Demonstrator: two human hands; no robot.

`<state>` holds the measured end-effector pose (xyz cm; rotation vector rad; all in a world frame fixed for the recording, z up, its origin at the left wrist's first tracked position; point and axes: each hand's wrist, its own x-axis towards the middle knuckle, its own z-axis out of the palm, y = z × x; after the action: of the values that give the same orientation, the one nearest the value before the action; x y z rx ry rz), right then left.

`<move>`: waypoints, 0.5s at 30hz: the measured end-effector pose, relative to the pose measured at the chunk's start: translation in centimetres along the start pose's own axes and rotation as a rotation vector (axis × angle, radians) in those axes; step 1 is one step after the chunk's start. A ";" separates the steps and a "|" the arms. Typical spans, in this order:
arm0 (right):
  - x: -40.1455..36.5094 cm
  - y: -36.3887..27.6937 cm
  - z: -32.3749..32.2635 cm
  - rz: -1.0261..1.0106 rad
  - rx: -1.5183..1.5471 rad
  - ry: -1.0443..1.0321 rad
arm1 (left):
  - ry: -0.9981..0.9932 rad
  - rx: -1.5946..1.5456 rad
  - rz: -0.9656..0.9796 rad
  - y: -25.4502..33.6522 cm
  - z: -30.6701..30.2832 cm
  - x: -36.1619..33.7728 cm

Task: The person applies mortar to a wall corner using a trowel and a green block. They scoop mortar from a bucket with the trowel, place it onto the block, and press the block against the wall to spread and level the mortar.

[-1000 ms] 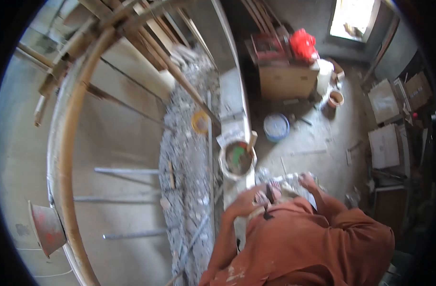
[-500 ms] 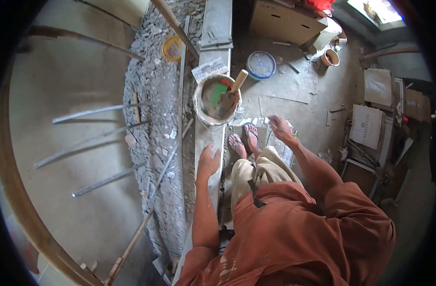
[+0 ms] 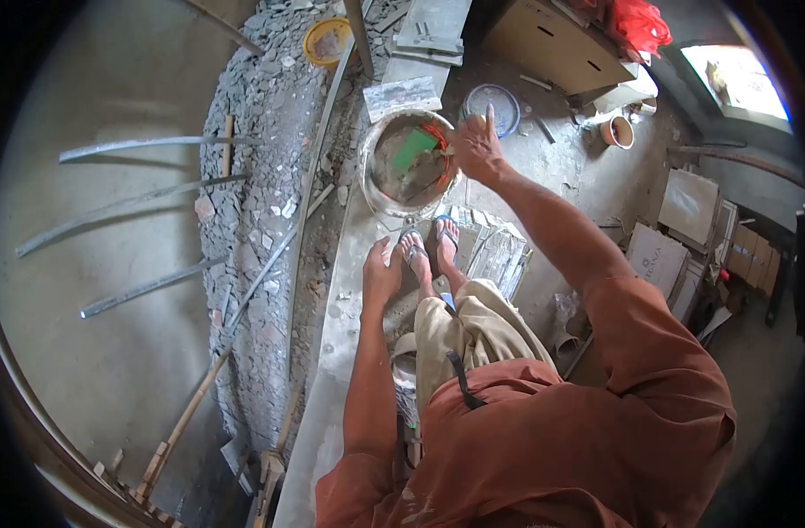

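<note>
A mortar-caked bucket point(image 3: 365, 167) stands on the long grey plank in front of me. Grey mix lines it, and a flat green piece point(image 3: 414, 151) and something orange-red point(image 3: 439, 134) lie inside. My right hand point(image 3: 480, 151) is at the bucket's right rim, its fingers closed round the wooden handle of a trowel, thumb pointing up. The hand hides most of that handle. Below the bucket, my left hand point(image 3: 382, 271) hovers by the plank with fingers loosely curled, thumb apart and nothing held.
Rubble point(image 3: 253, 176) runs along the left, with metal bars point(image 3: 147, 145) jutting over it. A yellow tub point(image 3: 326, 42) sits among the debris. Beyond the bucket lies a speckled slab point(image 3: 402, 97); a blue-rimmed pail point(image 3: 495, 110) stands farther right. Boxes point(image 3: 658, 255) are stacked at the right.
My right hand has reached forward from beside my knee to the bucket and closed on the trowel's handle. My left hand stays low near the plank. The view has shifted slightly.
</note>
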<state>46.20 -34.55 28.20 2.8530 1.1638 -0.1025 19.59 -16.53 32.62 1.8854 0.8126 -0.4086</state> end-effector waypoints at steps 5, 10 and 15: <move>-0.4 0.8 -3.5 -0.149 0.168 -0.563 | 0.055 -0.158 -0.058 -1.4 0.5 -0.2; -4.6 -2.2 -7.0 0.105 0.216 -0.429 | -0.099 -0.285 -0.132 1.2 1.8 0.6; -8.2 -6.1 -10.7 0.245 0.536 -0.437 | -0.300 -0.953 -0.323 7.5 4.4 0.9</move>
<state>36.55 -35.08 39.39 3.1208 0.7765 -1.1123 25.73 -22.15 35.13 0.7933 0.8893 -0.3897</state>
